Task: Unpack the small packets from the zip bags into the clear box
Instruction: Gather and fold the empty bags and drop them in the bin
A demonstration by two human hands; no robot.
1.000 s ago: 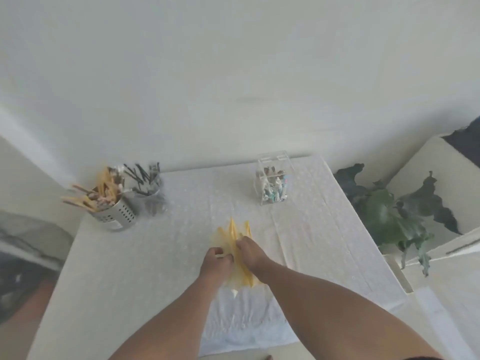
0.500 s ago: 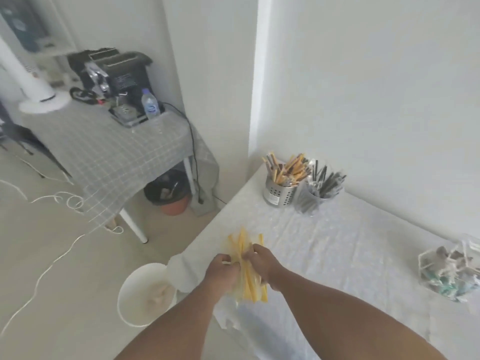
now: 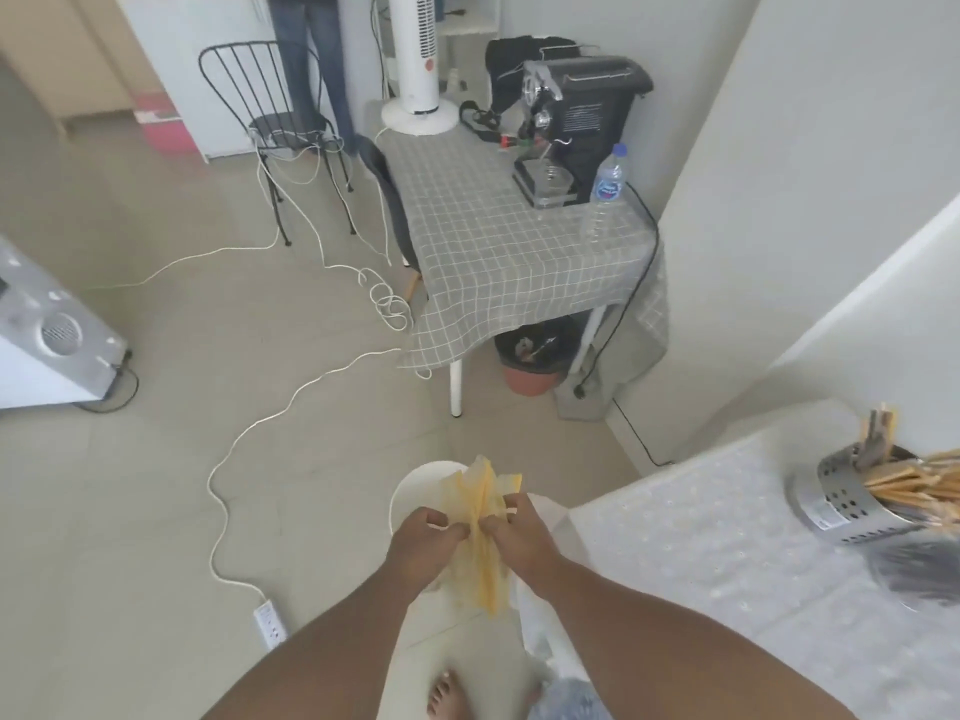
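A bunch of clear zip bags with yellow strips [image 3: 484,517] hangs between my two hands, off the left edge of the white table [image 3: 727,553]. My left hand [image 3: 423,548] grips the bunch from the left and my right hand [image 3: 522,537] pinches it from the right. The bags are above a white bucket [image 3: 415,485] on the floor. The clear box is out of view.
A steel cutlery holder [image 3: 852,501] with wooden pieces stands at the table's right. Beyond lie a checked-cloth table [image 3: 509,252] with a coffee machine [image 3: 576,122] and bottle [image 3: 608,184], a wire chair [image 3: 280,122], cables and a power strip [image 3: 270,623].
The view has swung left from the table with the clear box toward the floor. Both hands carried the zip bags off the table's left edge to above the white bucket.
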